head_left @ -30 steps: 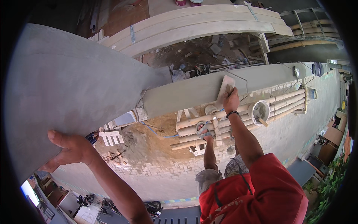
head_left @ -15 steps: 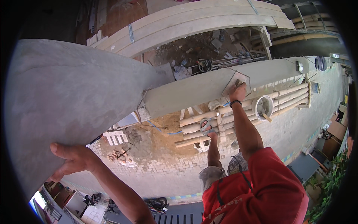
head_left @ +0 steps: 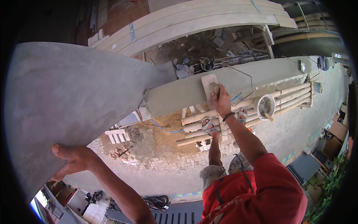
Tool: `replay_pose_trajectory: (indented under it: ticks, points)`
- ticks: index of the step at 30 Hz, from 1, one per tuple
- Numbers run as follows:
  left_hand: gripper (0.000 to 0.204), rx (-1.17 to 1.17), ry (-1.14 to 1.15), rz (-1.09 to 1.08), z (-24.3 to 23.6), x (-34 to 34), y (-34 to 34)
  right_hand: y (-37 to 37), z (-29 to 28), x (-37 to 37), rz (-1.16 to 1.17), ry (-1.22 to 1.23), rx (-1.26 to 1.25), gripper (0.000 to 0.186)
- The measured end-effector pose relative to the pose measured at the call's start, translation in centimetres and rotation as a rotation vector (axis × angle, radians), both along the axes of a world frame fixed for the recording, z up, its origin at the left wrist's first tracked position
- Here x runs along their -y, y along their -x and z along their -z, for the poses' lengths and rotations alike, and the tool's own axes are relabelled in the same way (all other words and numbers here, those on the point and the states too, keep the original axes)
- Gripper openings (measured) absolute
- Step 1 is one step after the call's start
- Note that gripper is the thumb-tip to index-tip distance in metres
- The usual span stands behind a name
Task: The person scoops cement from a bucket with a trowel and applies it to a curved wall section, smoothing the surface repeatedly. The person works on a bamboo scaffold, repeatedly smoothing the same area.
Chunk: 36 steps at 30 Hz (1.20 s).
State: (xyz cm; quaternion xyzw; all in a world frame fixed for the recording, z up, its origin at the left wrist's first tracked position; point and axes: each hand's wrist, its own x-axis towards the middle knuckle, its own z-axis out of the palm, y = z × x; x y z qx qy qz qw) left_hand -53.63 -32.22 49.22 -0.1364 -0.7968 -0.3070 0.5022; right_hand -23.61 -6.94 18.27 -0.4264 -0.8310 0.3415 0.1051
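Right hand (head_left: pixel 223 102) gripping a float (head_left: pixel 209 84) on the grey ledge (head_left: pixel 175 95), smoothing apparently in hand, next stroke likely calling for even pressure; left hand (head_left: pixel 77 158), spread open, against the grey column (head_left: pixel 67 97).

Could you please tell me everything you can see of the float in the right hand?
The float is a flat, roughly rectangular plate, pale and smudged with grey, with a darker block-like handle on its back. Its material is hard to tell. The right hand grips the handle from the near side. The plate lies across the smooth grey beam, its long side running roughly from far to near, and seems to rest on it; its underside is hidden.
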Motion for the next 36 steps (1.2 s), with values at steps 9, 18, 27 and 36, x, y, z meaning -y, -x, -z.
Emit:
replay_pose_trajectory:
  ticks: [9,18,27,36]
  points:
    - [0.091,0.046,-0.068,0.066,0.1,-0.5,-0.3,3.7,3.3,-0.8,0.164,-0.058,0.15,0.047]
    - [0.084,0.045,-0.027,0.112,0.1,-0.5,-0.3,7.5,0.7,8.1,0.02,0.972,-0.399,0.047]
    - [0.089,-0.016,-0.004,0.082,0.1,-0.5,-0.1,-3.4,-3.9,-8.1,0.219,1.467,-0.513,0.047]
    - [0.087,0.044,0.013,-0.005,0.2,-0.5,-0.4,-0.6,-3.5,-8.3,-0.205,-0.075,0.21,0.055]
